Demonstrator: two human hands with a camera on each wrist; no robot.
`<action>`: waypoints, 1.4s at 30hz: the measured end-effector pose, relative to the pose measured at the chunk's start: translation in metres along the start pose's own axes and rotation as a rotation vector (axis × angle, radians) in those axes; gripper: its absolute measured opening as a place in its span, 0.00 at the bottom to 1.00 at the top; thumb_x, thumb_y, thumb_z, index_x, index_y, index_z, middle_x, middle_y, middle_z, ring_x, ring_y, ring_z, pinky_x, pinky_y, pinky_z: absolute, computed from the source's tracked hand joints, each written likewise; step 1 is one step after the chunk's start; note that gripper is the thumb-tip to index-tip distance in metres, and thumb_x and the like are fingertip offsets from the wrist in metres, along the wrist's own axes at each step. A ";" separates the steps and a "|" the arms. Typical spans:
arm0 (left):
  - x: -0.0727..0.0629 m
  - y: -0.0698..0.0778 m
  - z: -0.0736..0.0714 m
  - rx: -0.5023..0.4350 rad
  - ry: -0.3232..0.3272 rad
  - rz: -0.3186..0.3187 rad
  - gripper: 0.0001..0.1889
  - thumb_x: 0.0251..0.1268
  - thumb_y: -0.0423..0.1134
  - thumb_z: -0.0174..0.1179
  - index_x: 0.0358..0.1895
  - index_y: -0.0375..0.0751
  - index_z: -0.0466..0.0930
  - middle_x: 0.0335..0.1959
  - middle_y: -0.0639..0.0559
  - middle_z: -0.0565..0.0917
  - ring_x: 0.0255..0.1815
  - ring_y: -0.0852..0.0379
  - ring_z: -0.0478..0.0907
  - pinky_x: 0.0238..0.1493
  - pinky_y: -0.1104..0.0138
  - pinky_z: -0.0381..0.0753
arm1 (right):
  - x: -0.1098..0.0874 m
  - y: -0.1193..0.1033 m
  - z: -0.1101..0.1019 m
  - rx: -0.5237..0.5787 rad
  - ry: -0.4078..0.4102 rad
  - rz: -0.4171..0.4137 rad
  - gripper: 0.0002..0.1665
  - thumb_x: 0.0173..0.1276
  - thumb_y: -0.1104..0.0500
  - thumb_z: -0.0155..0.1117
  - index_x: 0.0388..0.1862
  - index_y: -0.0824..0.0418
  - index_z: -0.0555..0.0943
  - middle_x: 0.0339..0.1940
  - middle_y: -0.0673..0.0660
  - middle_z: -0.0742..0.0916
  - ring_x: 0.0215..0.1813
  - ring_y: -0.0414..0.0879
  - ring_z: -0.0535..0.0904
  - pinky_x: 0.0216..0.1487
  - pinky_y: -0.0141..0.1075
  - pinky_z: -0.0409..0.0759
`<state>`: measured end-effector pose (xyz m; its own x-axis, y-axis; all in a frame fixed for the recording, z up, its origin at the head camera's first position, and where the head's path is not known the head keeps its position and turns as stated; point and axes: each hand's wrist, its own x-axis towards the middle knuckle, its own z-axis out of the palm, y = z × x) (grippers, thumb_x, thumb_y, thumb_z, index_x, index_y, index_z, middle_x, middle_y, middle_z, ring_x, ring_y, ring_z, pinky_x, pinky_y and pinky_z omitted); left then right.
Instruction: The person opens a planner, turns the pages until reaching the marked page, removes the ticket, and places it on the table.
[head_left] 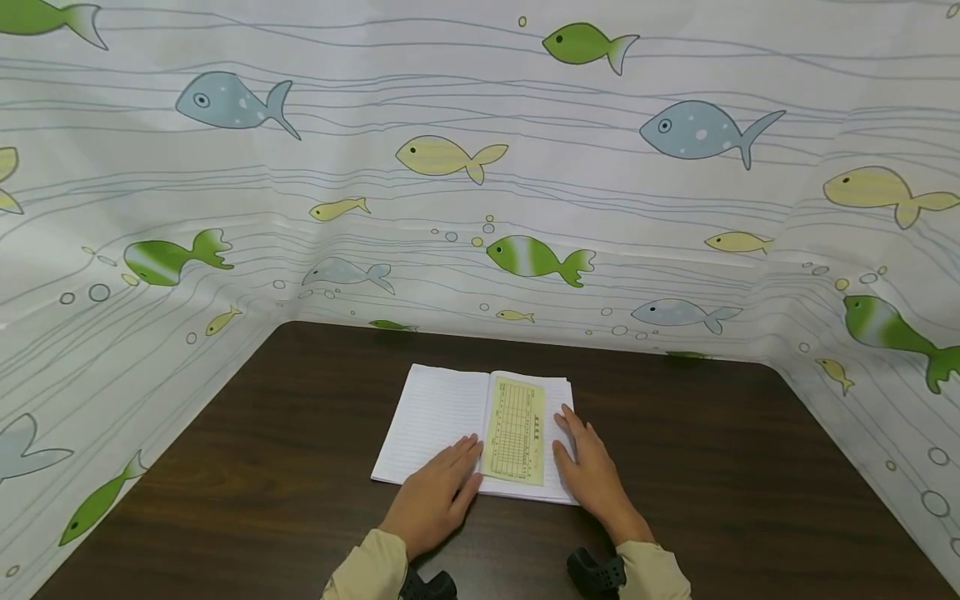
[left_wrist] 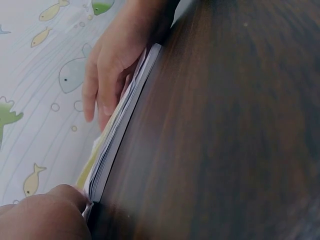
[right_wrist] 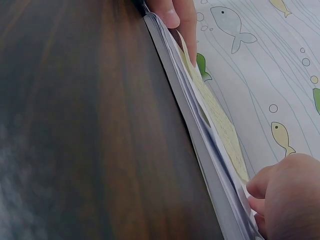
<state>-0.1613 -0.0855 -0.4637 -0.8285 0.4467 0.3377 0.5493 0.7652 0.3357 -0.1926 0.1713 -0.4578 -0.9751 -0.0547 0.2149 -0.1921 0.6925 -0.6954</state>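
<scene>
An open notebook (head_left: 442,408) with lined white pages lies on the dark wooden table. On its right page is a yellow printed slip (head_left: 514,432) with a ruled grid, set close to the centre fold. My left hand (head_left: 438,493) rests on the lower part of the notebook near the fold, fingers straight, beside the slip's lower left edge. My right hand (head_left: 592,471) lies over the right page's outer edge, its fingers spread and relaxed. In the right wrist view the slip (right_wrist: 220,120) bows up slightly from the page.
The brown table (head_left: 225,467) extends around the notebook. A white sheet with printed fish (head_left: 528,257) stands behind the table and along both sides. Each wrist wears a black band (head_left: 596,572) below a cream sleeve (head_left: 652,572).
</scene>
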 end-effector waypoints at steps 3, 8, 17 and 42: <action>0.000 0.001 -0.001 -0.002 0.002 -0.007 0.25 0.82 0.46 0.52 0.73 0.37 0.73 0.74 0.45 0.74 0.75 0.51 0.70 0.74 0.54 0.71 | 0.001 0.000 0.000 0.002 0.005 -0.021 0.34 0.77 0.63 0.57 0.79 0.69 0.64 0.73 0.65 0.77 0.81 0.63 0.60 0.82 0.58 0.49; 0.000 0.002 -0.002 -0.014 0.001 -0.016 0.25 0.82 0.47 0.52 0.73 0.37 0.73 0.74 0.45 0.73 0.75 0.51 0.71 0.73 0.54 0.72 | 0.003 0.002 0.000 0.002 0.007 -0.045 0.32 0.77 0.64 0.57 0.77 0.71 0.66 0.73 0.66 0.77 0.81 0.61 0.61 0.83 0.57 0.48; 0.000 0.004 -0.004 -0.042 -0.012 -0.026 0.25 0.83 0.45 0.50 0.73 0.37 0.73 0.74 0.45 0.74 0.75 0.51 0.71 0.73 0.54 0.71 | 0.001 0.002 -0.001 0.001 0.004 -0.041 0.32 0.77 0.64 0.57 0.77 0.70 0.67 0.73 0.66 0.78 0.81 0.62 0.61 0.82 0.58 0.49; -0.001 0.010 0.000 -0.097 -0.008 -0.030 0.25 0.84 0.45 0.48 0.74 0.36 0.72 0.74 0.45 0.74 0.75 0.49 0.71 0.73 0.50 0.71 | -0.001 0.002 -0.002 0.098 0.036 0.066 0.35 0.75 0.61 0.62 0.78 0.65 0.66 0.69 0.63 0.81 0.80 0.59 0.64 0.79 0.60 0.59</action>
<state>-0.1544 -0.0782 -0.4607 -0.8452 0.4287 0.3192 0.5323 0.7295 0.4295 -0.1916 0.1737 -0.4582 -0.9817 0.0155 0.1898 -0.1395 0.6201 -0.7721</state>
